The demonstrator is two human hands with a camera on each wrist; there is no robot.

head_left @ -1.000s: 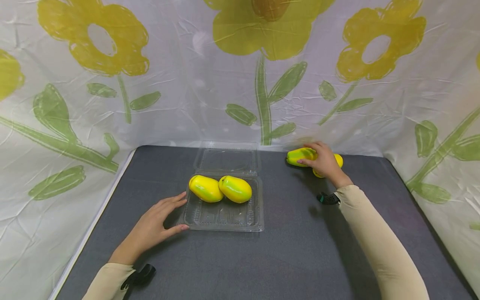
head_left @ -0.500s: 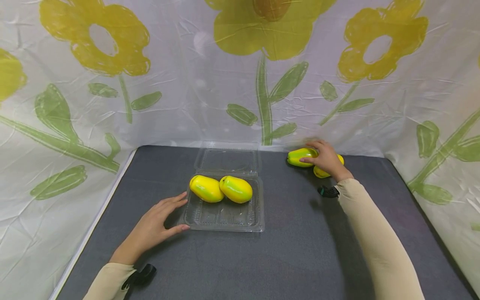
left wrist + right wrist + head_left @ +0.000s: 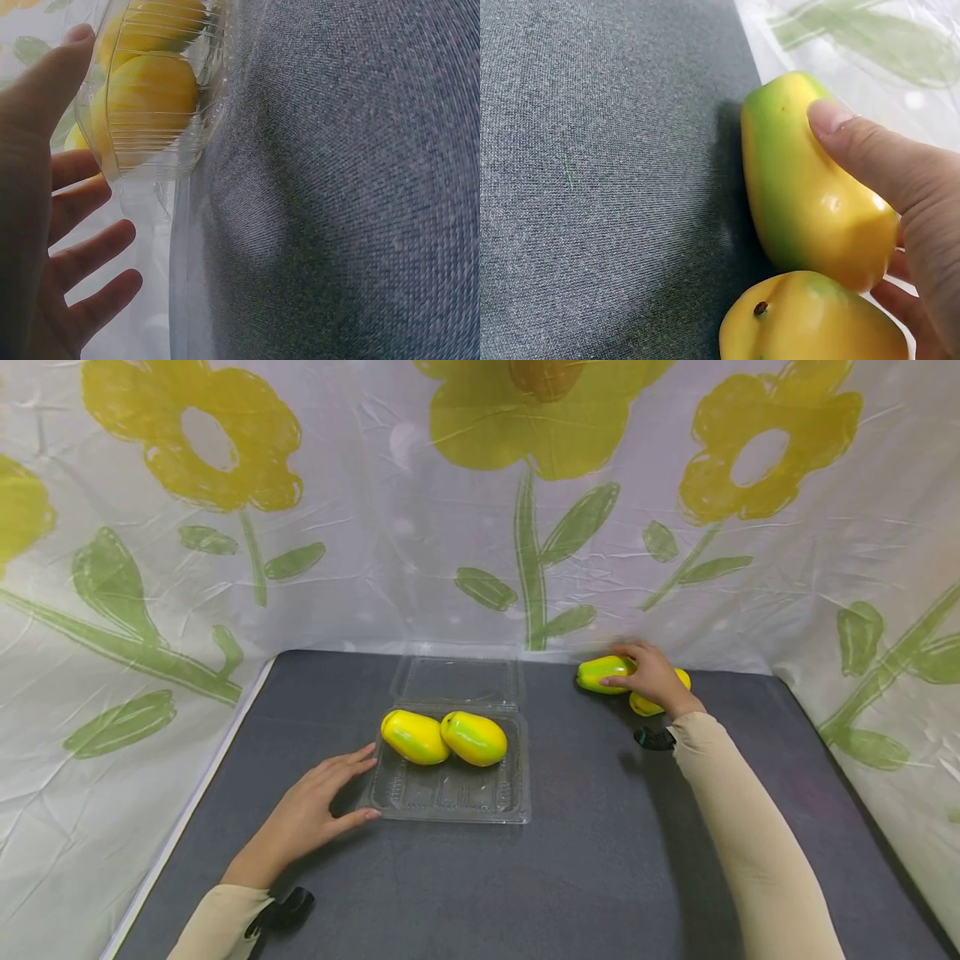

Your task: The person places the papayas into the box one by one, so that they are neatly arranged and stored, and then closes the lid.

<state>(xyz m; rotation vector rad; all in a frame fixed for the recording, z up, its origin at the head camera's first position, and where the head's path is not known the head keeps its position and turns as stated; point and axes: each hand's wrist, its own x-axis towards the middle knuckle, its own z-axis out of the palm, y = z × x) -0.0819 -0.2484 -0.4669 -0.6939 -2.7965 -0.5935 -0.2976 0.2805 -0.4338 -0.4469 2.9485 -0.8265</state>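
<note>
A clear plastic clamshell box (image 3: 450,797) lies with its lid spread back on the grey table. Two yellow-green papayas, a left one (image 3: 415,737) and a right one (image 3: 474,739), sit side by side in its rear half. My left hand (image 3: 296,818) is at the box's left side, fingers extended and thumb and fingertips at the rim. At the back right, my right hand (image 3: 652,681) grips a third papaya (image 3: 598,675), thumb (image 3: 862,142) on its near side and fingers partly hidden behind it. Another papaya (image 3: 810,322) lies close beside, partly under the hand in the head view.
The open lid (image 3: 457,681) reaches almost to the back edge of the table (image 3: 555,877). Behind stands a white curtain (image 3: 360,568) printed with yellow flowers, very near the right hand. Bare tabletop lies between the box and the right-hand papayas.
The papaya at the right hand has turned slightly, with a little more of it and its neighbour showing. The left hand and the box hold their places.
</note>
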